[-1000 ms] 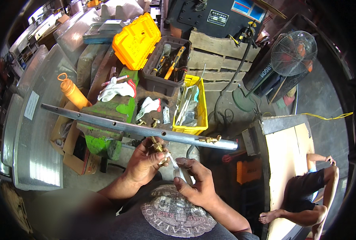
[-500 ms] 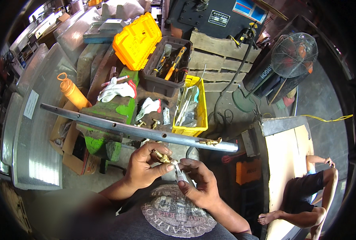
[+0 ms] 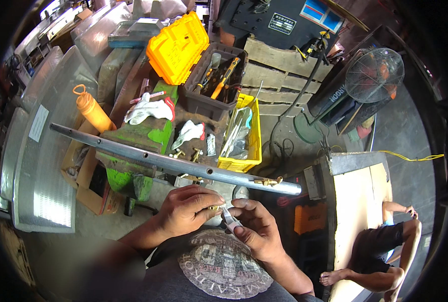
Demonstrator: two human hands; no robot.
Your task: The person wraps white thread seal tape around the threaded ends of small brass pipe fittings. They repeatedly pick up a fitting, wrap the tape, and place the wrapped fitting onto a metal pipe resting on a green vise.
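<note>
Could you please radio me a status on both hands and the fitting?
Left hand closed on brass fitting, mostly hidden. Right hand holding white tape. Metal pipe beyond, apart from both hands.

A worn, brown-stained workbench [image 3: 214, 127] carries a dark grey toolbox [image 3: 209, 103] with a raised orange lid [image 3: 180, 48], a red-cuffed white glove [image 3: 189, 135], a small packet [image 3: 211, 145] and brass fittings [image 3: 197, 154]. Another such glove [image 3: 149, 108] lies over the green bench vise [image 3: 133, 184]. On the grey concrete floor [image 3: 410, 121] rest a round green fan base [image 3: 304, 130] and black cable [image 3: 285, 147].
</note>
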